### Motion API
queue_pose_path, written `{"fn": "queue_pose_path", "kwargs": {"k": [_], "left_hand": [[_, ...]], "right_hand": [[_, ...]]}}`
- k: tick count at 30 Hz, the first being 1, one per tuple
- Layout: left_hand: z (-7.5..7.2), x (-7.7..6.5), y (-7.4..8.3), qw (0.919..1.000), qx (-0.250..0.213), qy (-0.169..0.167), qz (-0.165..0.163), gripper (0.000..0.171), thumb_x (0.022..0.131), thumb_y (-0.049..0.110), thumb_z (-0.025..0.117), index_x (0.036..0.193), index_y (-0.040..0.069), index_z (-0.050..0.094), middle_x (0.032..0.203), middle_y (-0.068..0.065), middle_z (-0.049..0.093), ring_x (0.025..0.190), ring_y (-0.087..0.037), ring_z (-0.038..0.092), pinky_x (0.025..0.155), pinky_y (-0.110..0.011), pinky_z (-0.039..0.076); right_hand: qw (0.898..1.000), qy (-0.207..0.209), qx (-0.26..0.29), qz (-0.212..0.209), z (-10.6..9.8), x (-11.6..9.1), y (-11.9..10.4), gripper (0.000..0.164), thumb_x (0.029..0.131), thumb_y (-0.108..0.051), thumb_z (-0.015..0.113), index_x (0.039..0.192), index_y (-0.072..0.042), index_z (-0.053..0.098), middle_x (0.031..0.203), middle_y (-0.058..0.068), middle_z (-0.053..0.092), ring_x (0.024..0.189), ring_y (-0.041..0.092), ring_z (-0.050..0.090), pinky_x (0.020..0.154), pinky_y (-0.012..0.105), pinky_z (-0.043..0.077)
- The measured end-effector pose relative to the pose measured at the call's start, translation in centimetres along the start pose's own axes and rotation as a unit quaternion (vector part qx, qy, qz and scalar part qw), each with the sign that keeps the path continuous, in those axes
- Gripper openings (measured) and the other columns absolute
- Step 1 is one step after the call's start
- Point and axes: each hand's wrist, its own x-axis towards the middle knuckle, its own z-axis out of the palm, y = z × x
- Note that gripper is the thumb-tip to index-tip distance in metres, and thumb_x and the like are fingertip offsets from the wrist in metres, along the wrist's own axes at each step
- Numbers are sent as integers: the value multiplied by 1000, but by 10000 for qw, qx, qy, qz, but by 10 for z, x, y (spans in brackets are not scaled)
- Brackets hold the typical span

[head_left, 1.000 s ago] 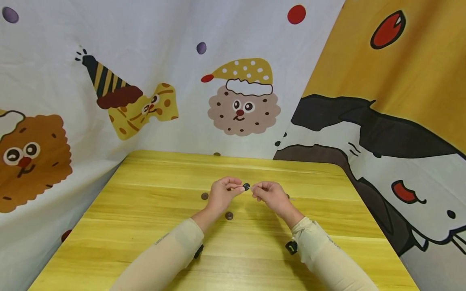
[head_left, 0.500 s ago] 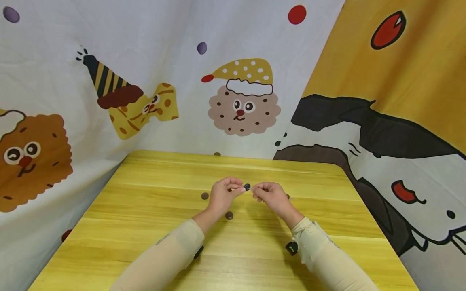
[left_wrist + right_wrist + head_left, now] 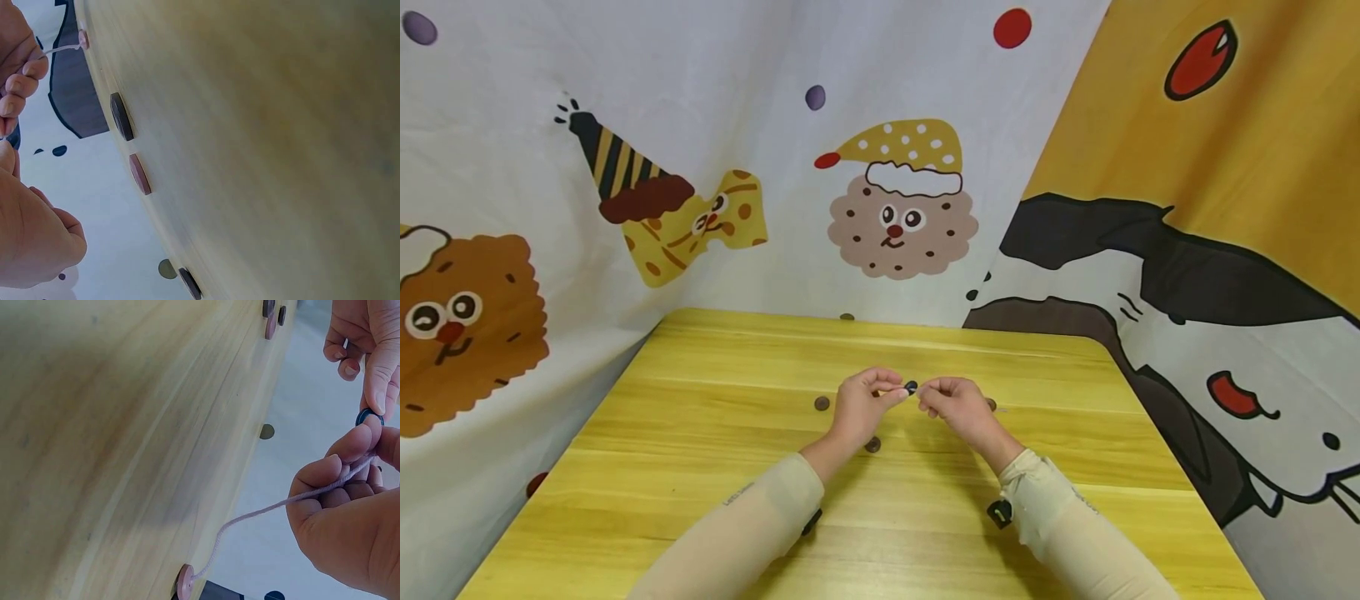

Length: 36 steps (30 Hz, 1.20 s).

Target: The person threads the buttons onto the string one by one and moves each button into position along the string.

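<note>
Over the middle of the table, my left hand (image 3: 859, 408) pinches a dark round button (image 3: 912, 387) between thumb and fingers. My right hand (image 3: 957, 407) is close on its right, fingertips pinching a pale lilac cord (image 3: 262, 511). In the right wrist view those fingertips meet the button's edge; whether the cord passes through a hole is hidden. From the right hand the cord runs down to a pinkish button (image 3: 185, 581) on the table. Two brown buttons, one left (image 3: 822, 403) and one nearer (image 3: 872, 445), lie about the left hand.
The left wrist view shows the buttons edge-on: a black button (image 3: 122, 117), a reddish button (image 3: 140, 174) and another dark button (image 3: 190, 284). Beyond the wooden table (image 3: 895, 533) hangs a printed cloth (image 3: 760, 275). Each wrist carries a small black device (image 3: 1000, 513).
My left hand has shifted slightly right and down, bringing the dark button a little closer to my right fingertips. The right hand has hardly moved.
</note>
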Motion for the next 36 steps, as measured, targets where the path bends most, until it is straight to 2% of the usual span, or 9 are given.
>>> {"fn": "queue_pose_path", "kwargs": {"k": [6, 11, 15, 19, 23, 32, 36], "left_hand": [[1, -1, 0, 9999, -102, 46, -71, 14, 92, 23, 86, 105, 21, 79, 97, 5, 84, 83, -9, 68, 72, -23, 51], [3, -2, 0, 9996, -206, 88, -187, 15, 92, 23, 86, 105, 20, 80, 98, 3, 84, 84, -9, 68, 71, -23, 51], [4, -2, 1, 9993, -249, 129, -231, 17, 92, 23, 87, 106, 18, 80, 98, 3, 84, 84, -9, 68, 71, -23, 50], [5, -3, 1, 9987, -394, 161, -291, 16, 92, 23, 87, 105, 18, 80, 96, 3, 83, 86, -10, 69, 77, -26, 52], [4, -3, 2, 9981, -514, 156, -291, 15, 92, 23, 87, 104, 19, 79, 96, 3, 83, 89, -11, 71, 81, -28, 53], [5, -3, 1, 9982, -558, 131, -163, 16, 92, 24, 86, 105, 19, 80, 96, 3, 83, 93, -12, 73, 82, -27, 54], [5, -3, 2, 9972, -711, 115, -193, 16, 92, 23, 87, 105, 18, 80, 97, 1, 83, 93, -12, 74, 83, -27, 54]], "right_hand": [[9997, 225, -77, -44, 2, -1, 0, 29, 105, -31, 68, 111, -3, 76, 94, 5, 74, 86, 23, 63, 61, 28, 44], [9989, 303, -283, -228, 4, -1, 2, 28, 105, -29, 68, 109, -3, 77, 93, 4, 75, 86, 20, 65, 71, 32, 51], [9977, 431, -422, -322, 6, -1, 3, 25, 105, -28, 69, 104, -5, 77, 91, 4, 75, 85, 20, 65, 74, 33, 53], [9965, 568, -522, -329, 6, -1, 3, 25, 105, -30, 70, 102, -7, 77, 91, 4, 75, 86, 20, 65, 73, 33, 53], [9964, 547, -573, -303, 6, -2, 2, 29, 105, -32, 69, 107, -5, 77, 93, 4, 75, 88, 20, 66, 75, 33, 54], [9961, 550, -585, -374, 9, -2, -2, 29, 106, -30, 68, 106, -2, 76, 92, 4, 75, 88, 19, 65, 75, 32, 53], [9952, 592, -642, -438, 9, -2, 0, 25, 105, -29, 69, 104, -4, 77, 90, 5, 73, 80, 17, 61, 69, 29, 50]]}}
